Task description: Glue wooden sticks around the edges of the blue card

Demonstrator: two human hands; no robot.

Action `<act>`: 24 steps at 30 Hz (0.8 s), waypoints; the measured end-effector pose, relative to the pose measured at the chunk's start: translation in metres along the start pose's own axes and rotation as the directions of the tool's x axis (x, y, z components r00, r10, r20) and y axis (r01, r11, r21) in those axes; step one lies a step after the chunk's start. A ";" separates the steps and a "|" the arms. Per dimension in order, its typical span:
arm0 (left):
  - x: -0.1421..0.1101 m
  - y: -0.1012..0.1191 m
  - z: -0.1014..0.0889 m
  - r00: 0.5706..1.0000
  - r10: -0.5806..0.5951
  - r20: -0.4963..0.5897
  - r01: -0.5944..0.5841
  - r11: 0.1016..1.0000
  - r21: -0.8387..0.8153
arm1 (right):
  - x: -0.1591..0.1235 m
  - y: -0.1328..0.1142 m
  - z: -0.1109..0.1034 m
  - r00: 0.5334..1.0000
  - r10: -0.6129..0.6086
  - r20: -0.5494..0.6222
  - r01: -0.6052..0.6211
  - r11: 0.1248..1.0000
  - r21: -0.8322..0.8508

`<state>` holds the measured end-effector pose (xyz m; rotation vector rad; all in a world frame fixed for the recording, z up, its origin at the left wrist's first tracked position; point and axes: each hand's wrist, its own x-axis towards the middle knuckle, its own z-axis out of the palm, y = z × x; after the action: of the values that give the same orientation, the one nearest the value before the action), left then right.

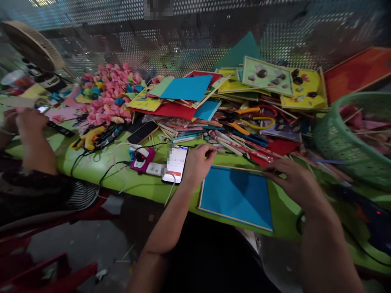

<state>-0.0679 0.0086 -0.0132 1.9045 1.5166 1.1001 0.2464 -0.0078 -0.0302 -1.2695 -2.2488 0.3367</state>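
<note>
"Where's the blue board [235, 197]?"

"Flat on the green tabletop [149, 189], at the near edge, right between the person's 2 hands. I see pale strips along 3 of its sides: far, left and near."

"And the left hand [198, 162]?"

"Over by the far left corner, fingers curled and drawn together. I can't tell if there's anything in them."

"The right hand [295, 179]?"

"Palm down by the far right corner, fingertips at the end of the far strip [236, 168]. Whether they grip it, I can't tell from here."

"What's around them?"

"Just left of the left hand, a lit phone [175, 165], then a purple power strip [142, 160] with plugs in it. Beyond the board there's a spread of pens [229, 144], some orange-handled scissors [240, 129] and a heap of coloured boards [187, 87]."

"Farther out?"

"On the right, a green basket [325, 136], and nearer, a dark glue gun [377, 228] with a red light. Left, a yellow glue gun [91, 137], pink paper flowers [113, 89], and another person's hand [32, 122] near a fan [33, 44]."
</note>
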 end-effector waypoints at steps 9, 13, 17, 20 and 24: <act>-0.006 -0.009 -0.002 0.993 -0.109 0.053 0.101 0.986 0.130 | -0.003 0.005 0.007 0.999 0.028 0.046 -0.029 0.999 0.021; -0.005 -0.009 -0.003 0.985 -0.138 0.103 0.119 0.977 0.176 | -0.005 0.006 0.007 0.997 0.038 0.070 -0.039 0.999 0.004; -0.005 -0.008 -0.003 0.976 -0.161 0.143 0.128 0.967 0.220 | -0.004 0.005 0.009 0.995 0.044 0.095 -0.044 0.999 0.000; -0.005 -0.009 -0.002 0.969 -0.165 0.183 0.115 0.961 0.253 | -0.003 0.004 0.010 0.993 0.052 0.108 -0.052 0.999 -0.003; -0.005 -0.008 -0.001 0.955 -0.142 0.259 0.062 0.954 0.294 | 0.000 0.001 0.011 0.993 0.050 0.109 -0.052 0.999 0.017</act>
<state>-0.0740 0.0058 -0.0207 2.0354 1.6558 0.5622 0.2412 -0.0068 -0.0404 -1.3289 -2.2996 0.4560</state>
